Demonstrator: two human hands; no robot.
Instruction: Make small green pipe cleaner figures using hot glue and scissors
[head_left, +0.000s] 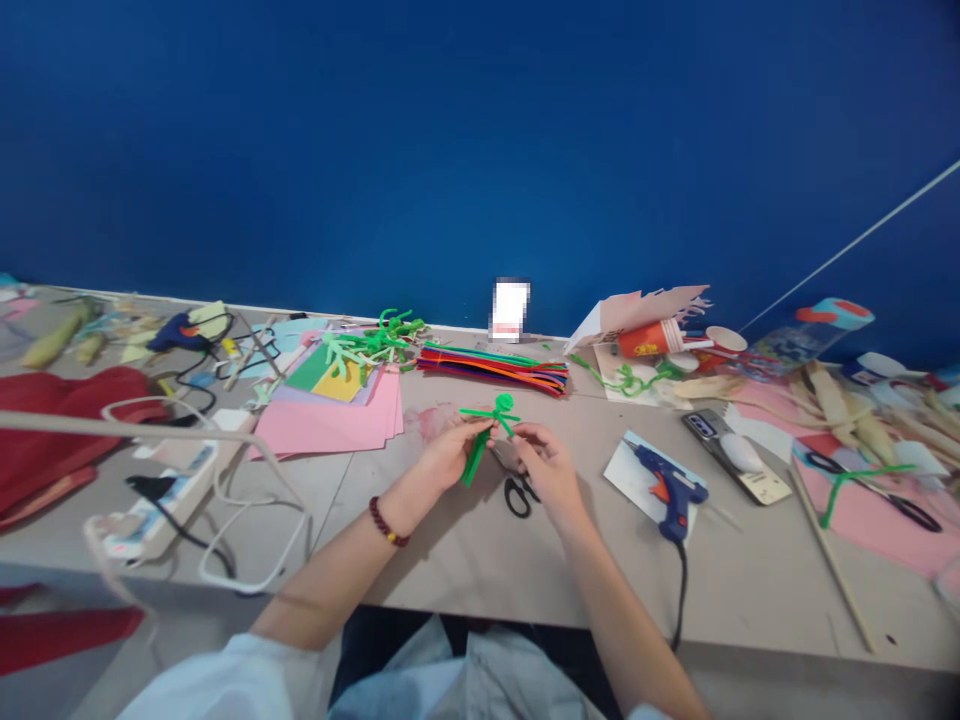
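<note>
The left hand [450,452] is clenched around the lower stem of a green pipe-cleaner figure [487,425], held just above the table with thumb and fingers closed. The fingertips of the right hand [547,465] pinch the arm of the figure on the right side, so that both hands hold it; the pinch is partly hidden by the fingers. The figure has a coiled loop at the top, a crosswise arm piece, and a stem angled down toward the table.

Black-handled scissors [519,495] lie on the beige table [450,560] directly below the hands, with the blades running under the right hand. A beaded bracelet [386,521] is worn on the left wrist (dark red beads with one yellow bead).

Items nearby:
- Beyond the hands: a bundle of multicoloured pipe cleaners [493,368].
- To the left: a stack of pink paper [322,425] with green pipe-cleaner pieces [375,347] at its far end.
- To the right: a blue hot glue gun [670,490] resting on a white card [637,478], with its cord hanging over the table edge.
</note>
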